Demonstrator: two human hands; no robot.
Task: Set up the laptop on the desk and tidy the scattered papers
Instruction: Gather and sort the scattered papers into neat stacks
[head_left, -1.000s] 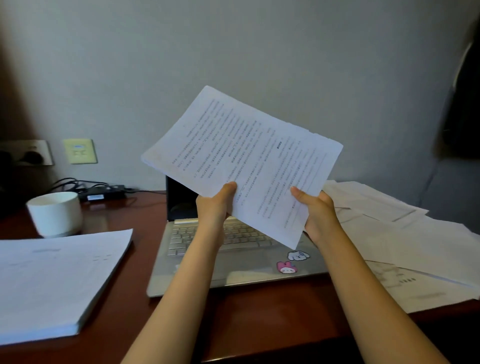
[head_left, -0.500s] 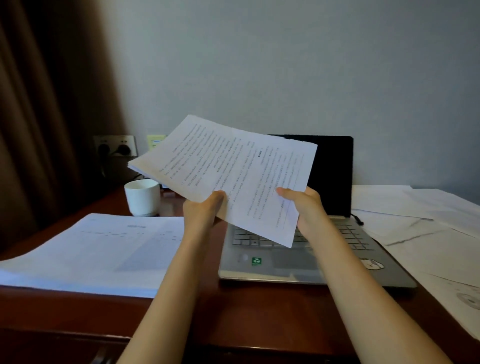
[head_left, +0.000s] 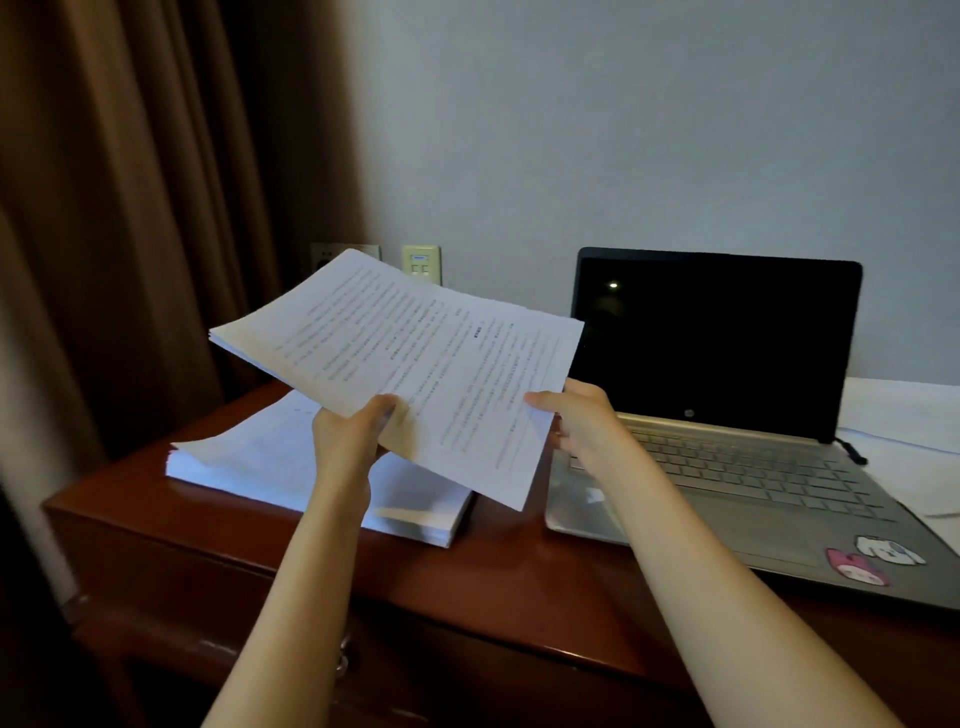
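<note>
while the brown curtain (head_left: 130, 260) takes up the whole far left, the reddish wooden tabletop (head_left: 493, 571) starts just beside it. a thick stack of paper (head_left: 244, 457) lies flat on its left end, near the front corner. on the wall behind there's a socket (head_left: 324, 254) and a pale switch plate (head_left: 421, 265), the socket partly hidden by the bundle of printed sheets (head_left: 415, 353). that bundle is up in the air, over the stack and the bare strip next to it, not touching either.

left hand (head_left: 348, 436) grips the bundle's near edge, thumb pressed on top, fingers tucked underneath where i can't see them. right hand (head_left: 582, 421) holds the right edge close to the corner, same deal: thumb on top, fingers curled under the sheets.

right of that sits the laptop (head_left: 727, 467), lid open and upright, screen dark, silver keyboard facing the person. two cartoon stickers (head_left: 857, 564) are on the front right of the palm rest, and a dark cable (head_left: 852, 452) sits at its right side. past the laptop, loose white sheets (head_left: 904, 410) lie on the tabletop and run off the right edge.
</note>
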